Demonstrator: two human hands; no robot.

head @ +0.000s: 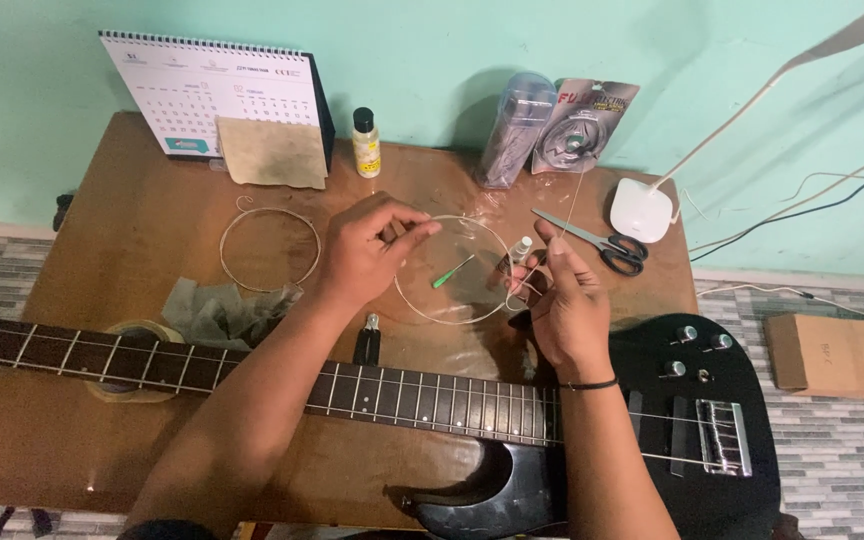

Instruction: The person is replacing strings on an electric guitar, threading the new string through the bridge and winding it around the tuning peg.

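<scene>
A black electric bass guitar (692,430) lies across a low wooden table (142,220), its dark fretted neck (422,398) running left. My left hand (367,250) pinches one side of a coiled metal string (452,275) held as a loop above the table. My right hand (562,295) grips the loop's other side, fingers closed around the wire. A small green-handled tool (452,272) lies on the table inside the loop. A second coiled string (270,250) rests on the table to the left.
Scissors (602,242), a white desk lamp base (640,210), a string packet (580,125), a clear container (514,128), a small bottle (366,142), a desk calendar (217,95) with a cloth (272,152), a tape roll (137,362), crumpled cloth (217,312) and a cardboard box (840,355).
</scene>
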